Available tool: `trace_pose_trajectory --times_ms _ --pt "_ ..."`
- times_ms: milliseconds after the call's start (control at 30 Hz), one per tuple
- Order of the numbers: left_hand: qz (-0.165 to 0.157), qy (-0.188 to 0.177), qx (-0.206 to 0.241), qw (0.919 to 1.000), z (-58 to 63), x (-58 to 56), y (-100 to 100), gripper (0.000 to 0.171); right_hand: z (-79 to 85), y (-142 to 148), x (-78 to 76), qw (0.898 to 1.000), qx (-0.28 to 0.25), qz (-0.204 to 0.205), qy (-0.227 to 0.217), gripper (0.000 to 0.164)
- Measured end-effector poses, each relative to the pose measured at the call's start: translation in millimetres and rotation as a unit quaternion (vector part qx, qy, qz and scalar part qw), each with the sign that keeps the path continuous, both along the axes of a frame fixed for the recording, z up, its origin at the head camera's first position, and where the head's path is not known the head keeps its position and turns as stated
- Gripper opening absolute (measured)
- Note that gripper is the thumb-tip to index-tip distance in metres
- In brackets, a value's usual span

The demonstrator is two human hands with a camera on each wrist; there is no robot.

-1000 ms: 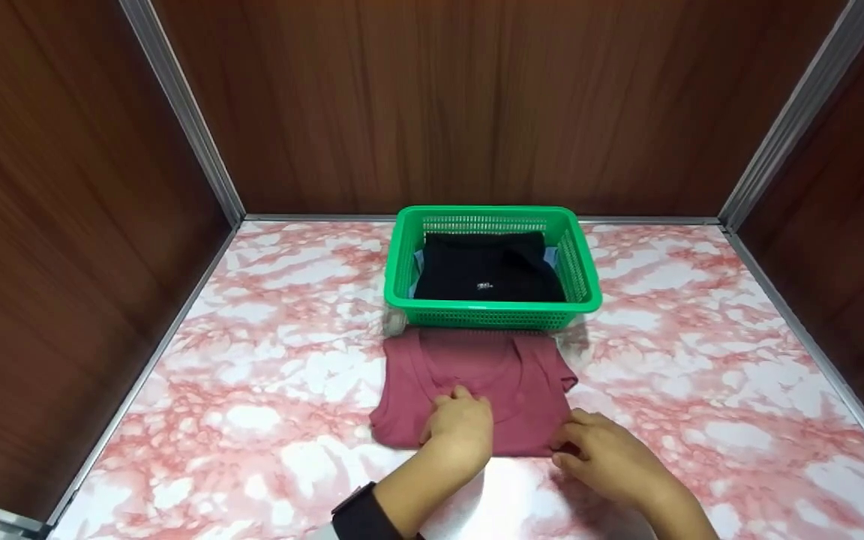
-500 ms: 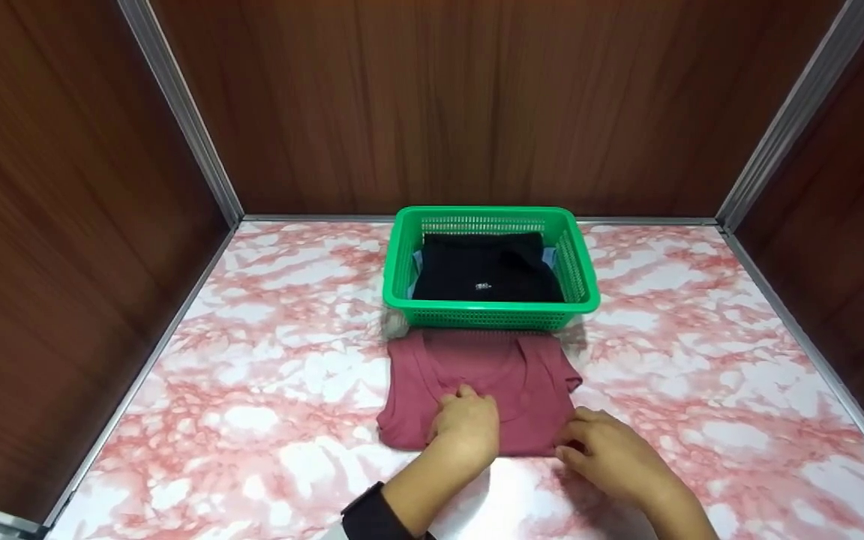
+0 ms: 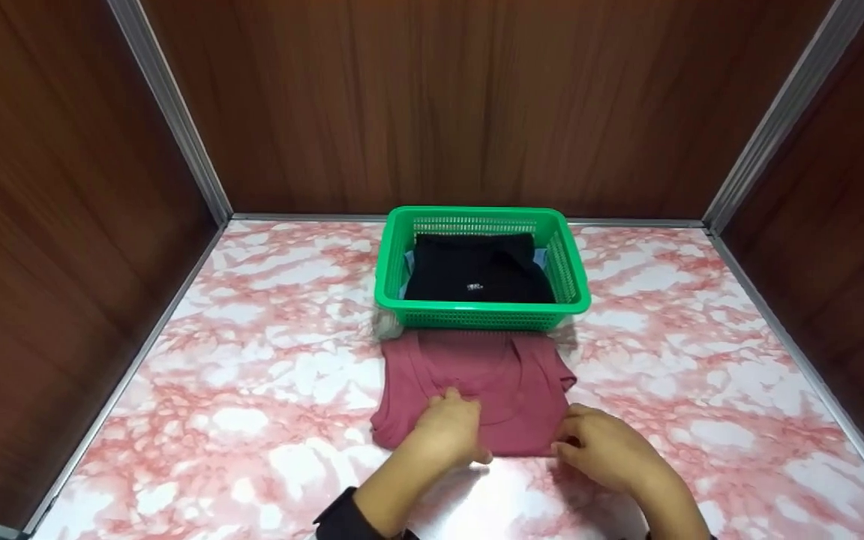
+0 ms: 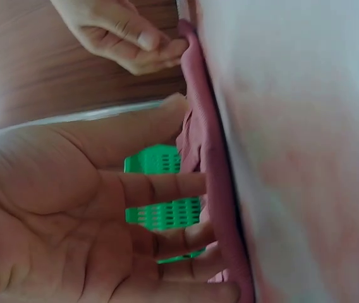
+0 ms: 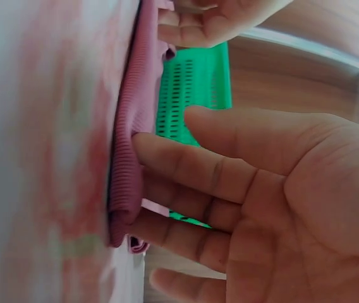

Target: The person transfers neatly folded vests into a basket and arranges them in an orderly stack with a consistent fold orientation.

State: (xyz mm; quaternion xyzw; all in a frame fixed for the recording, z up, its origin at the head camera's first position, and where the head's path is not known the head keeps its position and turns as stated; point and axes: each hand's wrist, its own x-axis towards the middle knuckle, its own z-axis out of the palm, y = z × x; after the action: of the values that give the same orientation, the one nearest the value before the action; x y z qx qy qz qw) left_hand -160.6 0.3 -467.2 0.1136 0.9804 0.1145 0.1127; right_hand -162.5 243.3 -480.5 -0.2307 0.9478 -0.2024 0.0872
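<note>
A folded dark pink shirt [image 3: 511, 409] lies flat on the table, its neckline towards the basket. My left hand [image 3: 451, 431] rests on the middle of the shirt; in the left wrist view its extended fingers [image 4: 173, 186] touch the cloth, thumb held apart. At the near right corner of the shirt is my right hand [image 3: 604, 450]. The right wrist view shows its fingers [image 5: 186, 165] reaching against the ribbed folded edge, with the thumb away from the cloth. Neither hand grips the shirt.
Just beyond the shirt stands a green plastic basket [image 3: 483, 306] holding a folded black garment [image 3: 477, 262] with light blue cloth [image 3: 541, 259] under it. Brown wood-look panels [image 3: 439, 105] with metal edging enclose the marbled pink-and-white table [image 3: 267, 397] at the back and both sides.
My left hand has shifted slightly, and its thumb now sticks out towards the shirt's near edge. My right hand stays at the near right corner. The view has drifted slightly.
</note>
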Motion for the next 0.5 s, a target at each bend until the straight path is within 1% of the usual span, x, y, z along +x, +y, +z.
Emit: trace_pose_trajectory --times_ms 100,167,233,300,367,433,500 --pt "-0.011 -0.022 0.046 0.9986 3.3 -3.3 -10.8 0.055 2.4 -5.2 -2.8 1.0 -0.003 -0.014 -0.021 0.009" --pt "-0.016 -0.043 0.079 0.9958 5.8 -5.6 -17.6 0.049 4.0 -7.9 -5.1 0.999 -0.008 -0.034 -0.032 0.011" --pt "-0.017 -0.067 0.117 0.9908 8.8 -7.7 -24.0 0.047 6.1 -10.2 -7.6 0.997 -0.012 -0.06 -0.047 0.015" --pt "-0.011 -0.085 0.152 0.9847 12.2 -9.7 -30.1 0.05 8.0 -11.7 -10.5 0.995 -0.015 -0.085 -0.057 0.018" --pt "-0.004 -0.091 0.18 0.9794 15.3 -12.2 -35.9 0.052 10.3 -12.4 -13.7 0.992 -0.023 -0.104 -0.061 0.018" --pt "0.008 -0.084 0.203 0.9755 18.4 -15.0 -42.3 0.05 12.6 -12.2 -17.1 0.991 -0.037 -0.119 -0.055 0.015" --pt "0.026 -0.078 0.229 0.9699 21.3 -18.0 -49.4 0.047 15.1 -11.4 -20.9 0.988 -0.057 -0.136 -0.043 0.012"
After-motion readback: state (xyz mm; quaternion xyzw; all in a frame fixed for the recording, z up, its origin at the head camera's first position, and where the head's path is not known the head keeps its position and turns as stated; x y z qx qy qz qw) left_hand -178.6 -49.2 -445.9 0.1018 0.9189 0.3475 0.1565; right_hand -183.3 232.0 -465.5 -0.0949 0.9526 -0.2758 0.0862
